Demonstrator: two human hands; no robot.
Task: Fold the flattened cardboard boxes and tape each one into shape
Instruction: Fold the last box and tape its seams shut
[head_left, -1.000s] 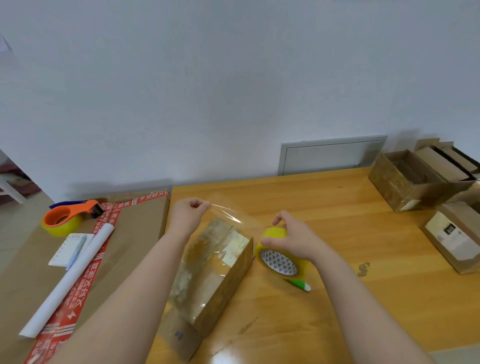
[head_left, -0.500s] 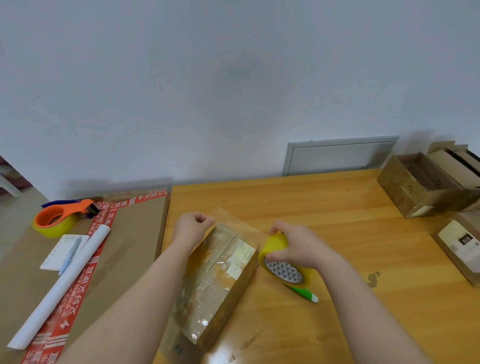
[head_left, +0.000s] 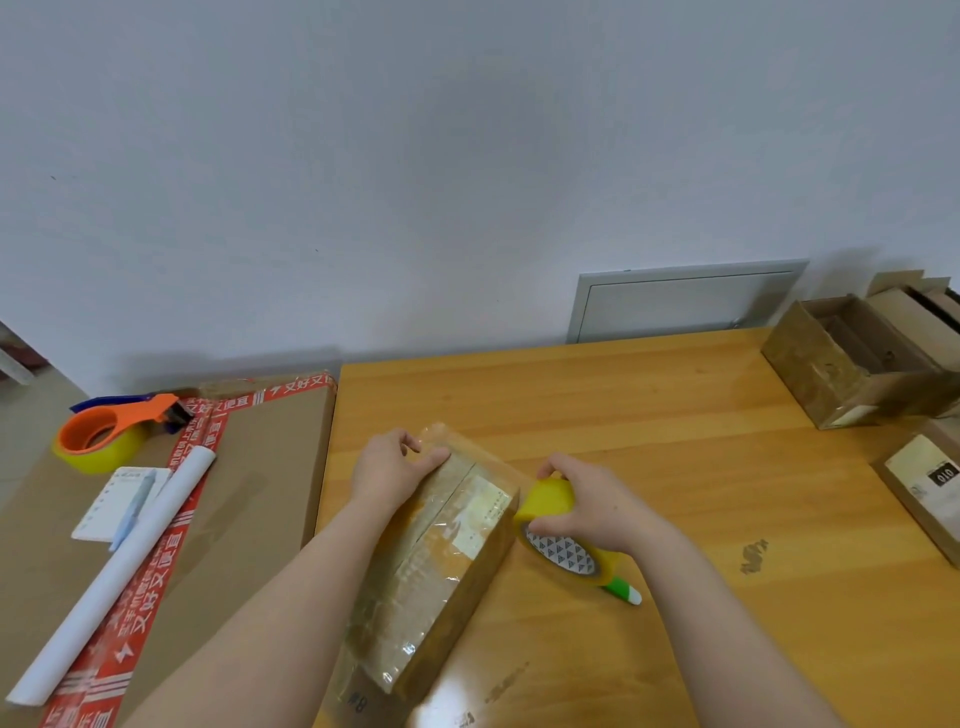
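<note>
One box (head_left: 441, 561), glossy, tape-wrapped; left hand (head_left: 392, 470) fingers pinch tape strip (head_left: 434, 434), right hand (head_left: 597, 506) fingers clamp roll (head_left: 550, 501).

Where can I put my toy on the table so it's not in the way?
The table is bare between the yellow tape roll and the open boxes at right, and along its far edge. It's crowded on the left, round the tape dispenser, notepad and paper roll.

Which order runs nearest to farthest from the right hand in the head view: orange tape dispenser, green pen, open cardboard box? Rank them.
1. green pen, just below the right hand.
2. open cardboard box, back right of the table.
3. orange tape dispenser, far left.
</note>
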